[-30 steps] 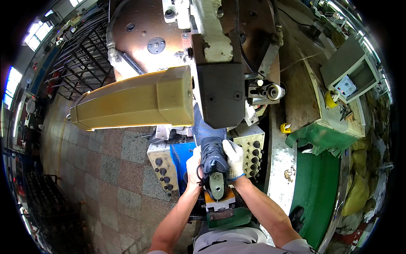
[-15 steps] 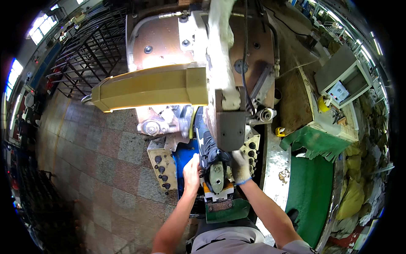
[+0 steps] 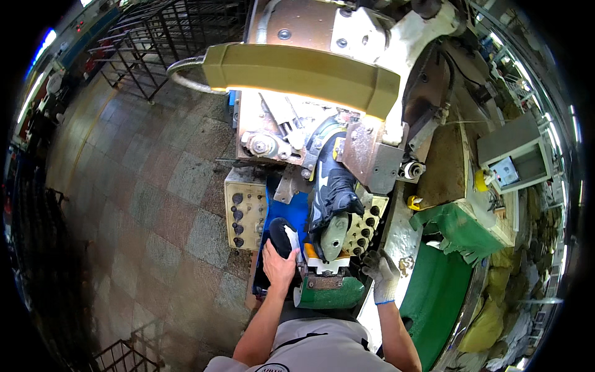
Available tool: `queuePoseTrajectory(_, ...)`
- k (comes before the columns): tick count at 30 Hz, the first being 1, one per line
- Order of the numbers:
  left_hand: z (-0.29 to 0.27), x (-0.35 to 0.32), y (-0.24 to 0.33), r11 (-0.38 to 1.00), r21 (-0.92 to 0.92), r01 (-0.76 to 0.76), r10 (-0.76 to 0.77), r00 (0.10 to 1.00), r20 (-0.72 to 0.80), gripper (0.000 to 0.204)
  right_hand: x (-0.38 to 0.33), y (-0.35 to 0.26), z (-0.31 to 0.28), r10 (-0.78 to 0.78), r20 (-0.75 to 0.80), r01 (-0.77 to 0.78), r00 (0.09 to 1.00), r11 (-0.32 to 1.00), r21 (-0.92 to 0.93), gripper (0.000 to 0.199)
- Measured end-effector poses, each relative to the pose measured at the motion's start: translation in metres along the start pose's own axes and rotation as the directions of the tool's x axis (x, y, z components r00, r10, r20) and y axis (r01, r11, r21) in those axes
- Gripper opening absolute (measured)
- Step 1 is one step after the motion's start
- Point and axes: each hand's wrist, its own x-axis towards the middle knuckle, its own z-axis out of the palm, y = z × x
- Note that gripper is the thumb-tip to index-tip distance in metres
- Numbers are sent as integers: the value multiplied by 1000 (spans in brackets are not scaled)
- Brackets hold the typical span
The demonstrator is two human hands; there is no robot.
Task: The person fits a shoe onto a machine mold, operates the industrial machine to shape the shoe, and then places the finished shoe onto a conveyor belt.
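A dark shoe upper (image 3: pixel 333 195) on a grey-green last (image 3: pixel 335 237) sits in the machine, its toe end up under the metal clamp parts (image 3: pixel 369 152). Left of the last, my bare left hand (image 3: pixel 279 265) is closed around a dark rounded piece with a white edge (image 3: pixel 282 238); its exact kind I cannot make out. My right hand (image 3: pixel 382 273), in a pale work glove with a blue cuff, is apart from the shoe, by the right control panel (image 3: pixel 367 226). Its fingers are spread and hold nothing visible. Below the last is a white and orange support (image 3: pixel 327 265).
A yellow-brown lamp housing (image 3: pixel 297 71) spans the machine above the shoe. Another knobbed panel (image 3: pixel 243 208) stands left, beside a blue surface (image 3: pixel 291 211). At right are a green-covered surface (image 3: pixel 441 297), a bench with a grey box (image 3: pixel 517 152) and yellow tape rolls. Metal racks (image 3: pixel 155 43) stand far left.
My right hand has come off the shoe, moving right and nearer. My left hand has moved away from the shoe and now shows the dark rounded piece. The view has shifted.
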Motion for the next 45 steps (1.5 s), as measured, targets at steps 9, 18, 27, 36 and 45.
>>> queuePoseTrajectory(9,8,39,-13,996,-71,60,-48,985,168,71,12,-4,-5,31,85,-37,996,997,61,62)
queuePoseTrajectory(18,-150,-15,54,961,-254,-104,149,975,165,63,-2,-30,-41,44,104,-55,994,993,100,61)
queuePoseTrajectory(27,-196,-64,192,526,-850,-4,422,870,257,62,-56,-105,73,-356,618,182,701,927,328,86)
queuePoseTrajectory(36,-82,-95,272,776,-219,-591,554,805,-211,21,16,-40,-149,266,255,-359,930,807,468,28)
queuePoseTrajectory(45,-59,-12,243,799,372,-472,595,709,-379,81,9,-39,-468,303,-544,-622,783,337,-707,72)
